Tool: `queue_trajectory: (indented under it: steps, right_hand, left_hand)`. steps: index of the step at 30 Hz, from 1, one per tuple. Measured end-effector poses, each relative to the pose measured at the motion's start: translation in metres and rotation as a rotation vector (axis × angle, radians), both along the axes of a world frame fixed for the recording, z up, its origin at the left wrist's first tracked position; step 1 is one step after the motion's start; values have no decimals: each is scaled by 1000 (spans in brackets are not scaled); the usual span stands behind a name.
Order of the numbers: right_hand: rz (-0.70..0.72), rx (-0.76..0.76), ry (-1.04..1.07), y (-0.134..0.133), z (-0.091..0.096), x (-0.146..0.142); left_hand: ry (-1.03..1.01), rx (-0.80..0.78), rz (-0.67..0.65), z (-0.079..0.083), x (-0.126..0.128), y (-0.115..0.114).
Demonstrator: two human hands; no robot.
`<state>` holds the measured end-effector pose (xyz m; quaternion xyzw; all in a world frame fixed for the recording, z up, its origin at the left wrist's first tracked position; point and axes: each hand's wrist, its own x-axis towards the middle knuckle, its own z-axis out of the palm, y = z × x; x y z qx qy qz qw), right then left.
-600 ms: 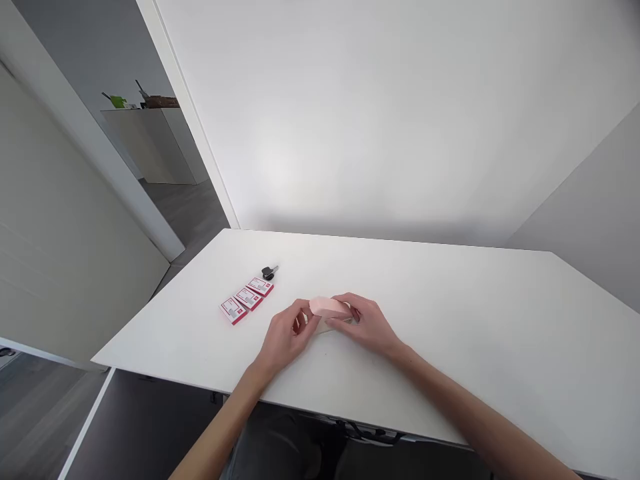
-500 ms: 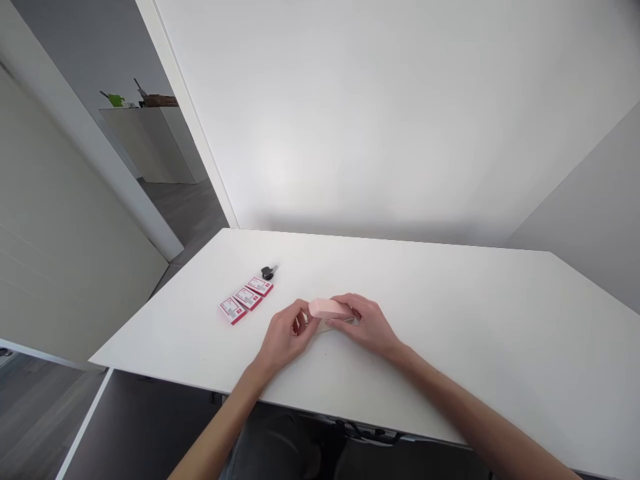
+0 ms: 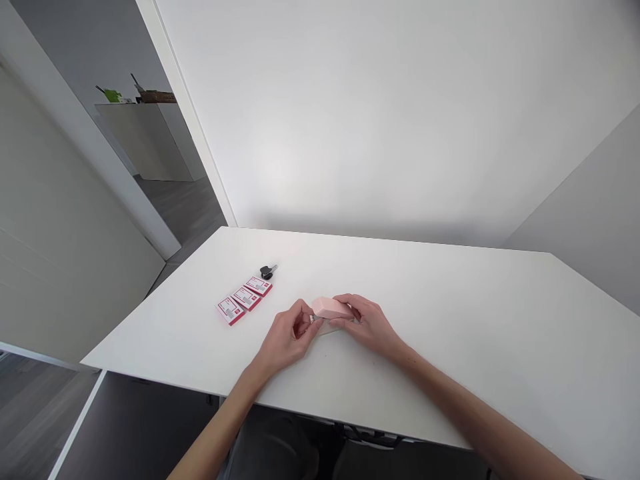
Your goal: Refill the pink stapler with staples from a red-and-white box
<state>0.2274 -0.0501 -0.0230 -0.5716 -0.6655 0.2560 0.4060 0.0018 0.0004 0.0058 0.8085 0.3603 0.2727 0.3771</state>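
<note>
A pink stapler [image 3: 331, 307] with a pale base plate under it is between my hands, low over the white table [image 3: 450, 320]. My right hand [image 3: 369, 325] is closed round its right part, fingers over the top and thumb along the near side. At the stapler's left end, my left hand [image 3: 290, 335] is closed in a pinch, thumb and forefinger together by a bit of grey metal under the pink top. Whether those fingertips hold a small piece or the stapler itself is hidden.
Three red and white small boxes [image 3: 246, 297] lie in a slanting row to the left of my hands. Just beyond them is a black and silver small object [image 3: 268, 272]. A white wall [image 3: 375, 133] borders the table's far edge, and a doorway stands at the left.
The left fingertips have shifted slightly off the pink top, exposing more of its left end and some grey metal. My right hand keeps its hold, and the view has moved slightly.
</note>
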Motion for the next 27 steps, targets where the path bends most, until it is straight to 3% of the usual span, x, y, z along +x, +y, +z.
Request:
queue_trajectory:
  steps: [18,27]
  right_hand:
    - [86,-115,167,-4,16,0]
    - [169,-112,341,-4,25,21]
  left_hand:
    - [111,49,85,-9,-1,4]
    - [110,65,116,-7,0,2]
